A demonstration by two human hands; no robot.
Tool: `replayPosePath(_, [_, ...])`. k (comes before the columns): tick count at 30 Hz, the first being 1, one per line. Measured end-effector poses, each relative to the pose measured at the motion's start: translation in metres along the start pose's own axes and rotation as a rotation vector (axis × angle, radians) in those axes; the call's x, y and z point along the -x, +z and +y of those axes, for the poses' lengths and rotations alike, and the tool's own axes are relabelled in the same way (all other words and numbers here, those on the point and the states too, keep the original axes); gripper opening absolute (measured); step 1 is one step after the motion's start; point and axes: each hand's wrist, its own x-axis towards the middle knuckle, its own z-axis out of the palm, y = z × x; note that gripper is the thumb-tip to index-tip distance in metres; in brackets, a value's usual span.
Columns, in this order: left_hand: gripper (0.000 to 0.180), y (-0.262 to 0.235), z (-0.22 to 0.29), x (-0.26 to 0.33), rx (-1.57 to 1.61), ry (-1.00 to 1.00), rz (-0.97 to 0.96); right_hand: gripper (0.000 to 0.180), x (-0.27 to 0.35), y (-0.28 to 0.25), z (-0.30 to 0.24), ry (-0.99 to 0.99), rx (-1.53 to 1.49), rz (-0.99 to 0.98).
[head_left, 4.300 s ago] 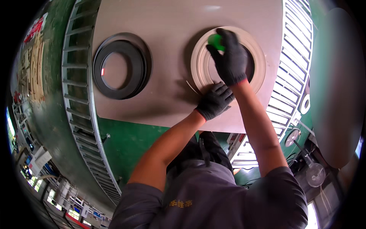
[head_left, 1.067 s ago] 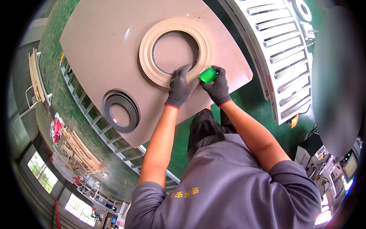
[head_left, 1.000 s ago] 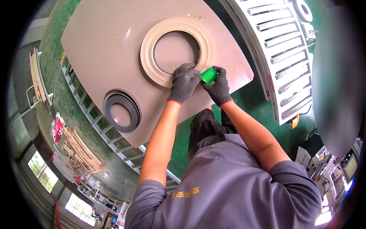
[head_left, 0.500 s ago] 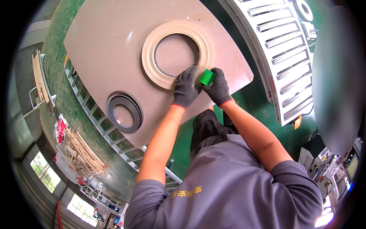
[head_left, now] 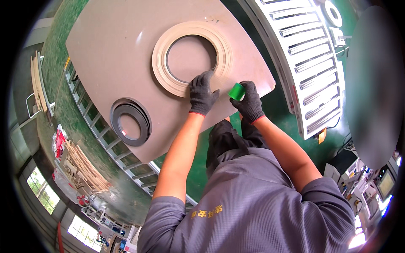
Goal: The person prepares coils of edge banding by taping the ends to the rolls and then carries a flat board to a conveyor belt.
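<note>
I press my gloved left hand [head_left: 202, 93] flat on the cream ring [head_left: 192, 59] lying on the worktop [head_left: 109, 55], while my right hand [head_left: 249, 102] grips a green roll [head_left: 236, 91], so next I likely need a steady pull along the rim.

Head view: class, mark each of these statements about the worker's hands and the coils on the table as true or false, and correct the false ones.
1. The right hand holds a small green roll. True.
2. The left hand is bare. False: it wears a dark glove.
3. The left hand rests on the rim of the cream coil. True.
4. The dark grey coil is stacked on the cream coil. False: it lies apart, to its lower left on the beige tabletop.
5. The cream coil is smaller than the dark grey one. False: it looks larger.
</note>
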Motion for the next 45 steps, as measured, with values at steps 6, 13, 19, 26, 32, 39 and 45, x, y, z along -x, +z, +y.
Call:
replayPosePath(6, [0.067,-0.003,0.004,-0.002,0.032,-0.014,0.029,0.059,0.005,-0.023,-0.010,0.008,0.097,-0.083])
replayPosePath(13, [0.054,-0.073,0.034,-0.026,0.228,-0.039,0.018,0.048,-0.032,0.024,-0.017,-0.067,0.231,-0.043])
replayPosePath(19, [0.046,-0.072,0.034,-0.027,0.192,0.001,0.010,0.051,-0.083,0.061,-0.022,-0.236,-0.002,0.157])
replayPosePath(26, [0.045,0.032,0.028,0.022,-0.022,0.015,0.185,0.066,-0.078,-0.002,-0.073,-0.033,0.191,-0.251])
replayPosePath(32, [0.059,0.024,0.031,0.019,-0.040,-0.033,0.129,0.063,-0.128,0.052,-0.091,-0.123,0.399,-0.412])
replayPosePath(39, [0.052,0.024,0.033,0.018,0.051,-0.106,0.188,0.058,-0.051,-0.073,-0.106,-0.181,0.279,-0.334])
replayPosePath(45, [0.060,0.009,0.039,0.009,0.149,-0.156,0.207,0.055,0.025,-0.126,-0.031,-0.086,0.405,-0.285])
